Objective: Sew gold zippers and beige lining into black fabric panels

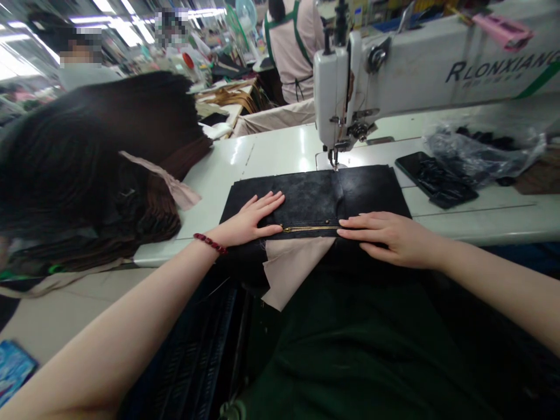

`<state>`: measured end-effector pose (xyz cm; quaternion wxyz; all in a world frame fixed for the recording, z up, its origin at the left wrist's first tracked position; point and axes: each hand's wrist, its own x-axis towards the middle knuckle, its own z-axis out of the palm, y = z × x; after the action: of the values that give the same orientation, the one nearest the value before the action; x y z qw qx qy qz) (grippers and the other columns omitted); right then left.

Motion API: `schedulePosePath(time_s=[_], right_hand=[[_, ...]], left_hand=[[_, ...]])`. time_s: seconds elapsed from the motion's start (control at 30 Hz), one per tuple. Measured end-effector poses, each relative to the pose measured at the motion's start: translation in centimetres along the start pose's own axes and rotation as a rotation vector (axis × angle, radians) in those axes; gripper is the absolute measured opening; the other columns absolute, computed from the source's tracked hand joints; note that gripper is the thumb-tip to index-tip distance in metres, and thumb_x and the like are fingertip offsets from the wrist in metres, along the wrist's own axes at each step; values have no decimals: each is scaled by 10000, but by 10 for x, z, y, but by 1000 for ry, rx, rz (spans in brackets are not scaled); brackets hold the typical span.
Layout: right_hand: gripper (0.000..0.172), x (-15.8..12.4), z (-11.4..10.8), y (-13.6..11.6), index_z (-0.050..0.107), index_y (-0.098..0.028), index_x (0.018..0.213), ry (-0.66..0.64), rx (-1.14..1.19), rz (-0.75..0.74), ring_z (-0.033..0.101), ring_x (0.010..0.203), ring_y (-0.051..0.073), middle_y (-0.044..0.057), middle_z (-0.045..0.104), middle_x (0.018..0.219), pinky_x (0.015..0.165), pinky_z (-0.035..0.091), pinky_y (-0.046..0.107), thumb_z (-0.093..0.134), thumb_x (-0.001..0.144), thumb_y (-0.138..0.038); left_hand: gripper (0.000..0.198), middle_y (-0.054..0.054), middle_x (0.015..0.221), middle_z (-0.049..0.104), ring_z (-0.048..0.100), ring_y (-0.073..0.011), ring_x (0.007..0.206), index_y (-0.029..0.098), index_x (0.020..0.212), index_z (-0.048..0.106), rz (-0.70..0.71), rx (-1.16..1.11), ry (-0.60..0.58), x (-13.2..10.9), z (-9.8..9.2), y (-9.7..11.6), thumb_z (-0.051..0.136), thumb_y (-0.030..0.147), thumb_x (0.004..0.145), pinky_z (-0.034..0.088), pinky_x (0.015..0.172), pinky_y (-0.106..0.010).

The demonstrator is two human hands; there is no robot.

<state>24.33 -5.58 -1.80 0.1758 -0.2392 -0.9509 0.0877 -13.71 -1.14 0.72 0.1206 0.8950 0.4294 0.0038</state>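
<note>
Head view shows one readable marking: dark lettering along the arm of the white sewing machine (394, 64) spells "RLONXIAN", with the next letter cut by the right edge. A smaller line under it is too faint to read, and a green stripe crosses beside it.

On the white table (262, 157) in front of the machine lies a black fabric panel (315, 195), its far edge just at the needle (335, 160). A brass zipper (308, 228) runs along its near edge, and a beige lining piece (293, 268) hangs below that, over the table edge.

The left hand (251, 220), with a red bead bracelet (210, 243) at the wrist, lies palm down on the panel, fingers slightly fanned, gripping nothing, fingertips by the zipper's left end. The right hand (385, 236) lies flat too, fingers close together and pointing left, tips at the zipper's right end.

To the left a tall pile of dark brown fabric (109, 163), bound with a beige strip (168, 184), blocks the room behind. On the right sit a flat black object (437, 178) and a clear plastic bag (481, 149); the dark pieces in it cannot be made out. A pink item (503, 29) rests on the machine. Beyond, a co-worker (293, 46) in a pale top with green straps stands cut off by the top edge. A blue object (13, 367) at bottom left is cropped
</note>
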Motion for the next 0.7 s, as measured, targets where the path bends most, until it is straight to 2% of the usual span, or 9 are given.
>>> schedulePosePath(time_s=[0.23, 0.3, 0.4, 0.47, 0.53, 0.63, 0.7], right_hand=[[533, 2, -1, -2, 478, -327, 1416, 29, 40, 14, 526, 1268, 190, 2, 517, 1442, 1108, 383, 438, 542, 904, -193], [520, 2, -1, -3, 481, -317, 1414, 21, 43, 18, 521, 1271, 187, 1, 511, 1447, 1113, 376, 433, 528, 911, -195], [509, 2, -2, -3, 491, -306, 1408, 23, 50, 12, 514, 1276, 183, -1, 501, 1456, 1118, 366, 428, 519, 913, -195], [506, 2, -2, -3, 493, -302, 1406, 21, 53, 12, 511, 1280, 181, -1, 494, 1462, 1121, 359, 426, 516, 912, -193], [504, 2, -2, -3, 495, -299, 1404, 15, 53, 19, 506, 1283, 178, -2, 491, 1465, 1120, 359, 420, 513, 912, -190], [501, 2, -2, -3, 499, -293, 1401, 2, 49, 28, 497, 1288, 180, -8, 494, 1462, 1118, 358, 416, 515, 910, -192], [501, 1, -2, -4, 503, -293, 1399, 0, 43, 35, 487, 1294, 188, -16, 496, 1460, 1113, 363, 418, 522, 907, -198]], left_hand=[[763, -61, 1613, 194, 194, -282, 1485, 286, 1544, 198, 14, 17, -11, 1, -9, -1, 476, 619, 916, 147, 1199, -505], [737, -58, 1586, 286, 284, -282, 1452, 293, 1520, 283, 38, 19, -12, 5, -18, -3, 518, 610, 898, 215, 1187, -481], [536, -61, 1441, 510, 483, -265, 1307, 275, 1391, 508, 70, 18, 13, 21, -31, 2, 507, 546, 928, 343, 1126, -445], [420, -68, 1324, 598, 556, -245, 1209, 249, 1293, 598, 126, 12, 61, 38, -35, 13, 463, 473, 965, 395, 1084, -429], [370, -67, 1310, 603, 557, -224, 1206, 241, 1287, 599, 240, -9, 97, 58, -33, 31, 430, 371, 986, 402, 1081, -410], [401, -51, 1382, 559, 501, -195, 1284, 251, 1348, 540, 427, -19, 104, 86, -20, 56, 419, 210, 968, 364, 1120, -398], [435, -53, 1378, 562, 480, -191, 1309, 240, 1346, 537, 500, -4, 101, 101, -11, 67, 420, 139, 939, 345, 1137, -402]])
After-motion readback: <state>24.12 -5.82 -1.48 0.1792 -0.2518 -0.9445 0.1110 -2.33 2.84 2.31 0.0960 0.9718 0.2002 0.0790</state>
